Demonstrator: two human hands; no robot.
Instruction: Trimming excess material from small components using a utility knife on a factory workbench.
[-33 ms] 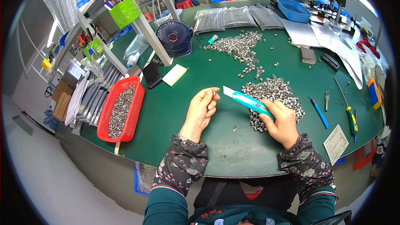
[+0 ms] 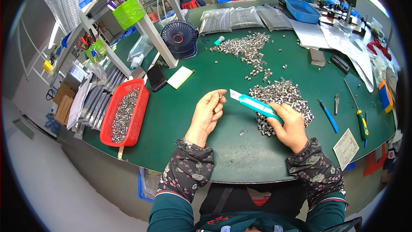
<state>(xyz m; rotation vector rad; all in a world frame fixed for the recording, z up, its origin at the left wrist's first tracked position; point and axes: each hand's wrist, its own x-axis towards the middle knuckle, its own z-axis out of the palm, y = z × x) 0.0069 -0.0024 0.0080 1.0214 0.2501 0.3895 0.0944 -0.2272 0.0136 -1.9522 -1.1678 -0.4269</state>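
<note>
My right hand (image 2: 288, 125) is closed around a turquoise utility knife (image 2: 259, 106), its blade out and pointing left. Between the thumb and fingertips of my left hand (image 2: 207, 115) is a small metal ring (image 2: 220, 96), partly hidden by the fingers. The blade tip is a short way right of the ring, apart from it. Behind and under the knife spreads a heap of small metal rings (image 2: 285, 92). A second, looser heap of metal rings (image 2: 244, 47) lies farther back. To the left, a red plastic basket (image 2: 141, 111) holds many similar metal pieces.
A black phone (image 2: 156, 77), a pale notepad (image 2: 180, 77) and a dark blue fan (image 2: 178, 38) stand left of centre. On the right lie a blue-handled tool (image 2: 329, 118), a screwdriver (image 2: 362, 124) and a printed card (image 2: 346, 148). Plastic-bagged rods (image 2: 215, 20) and a blue tray (image 2: 303, 10) are behind.
</note>
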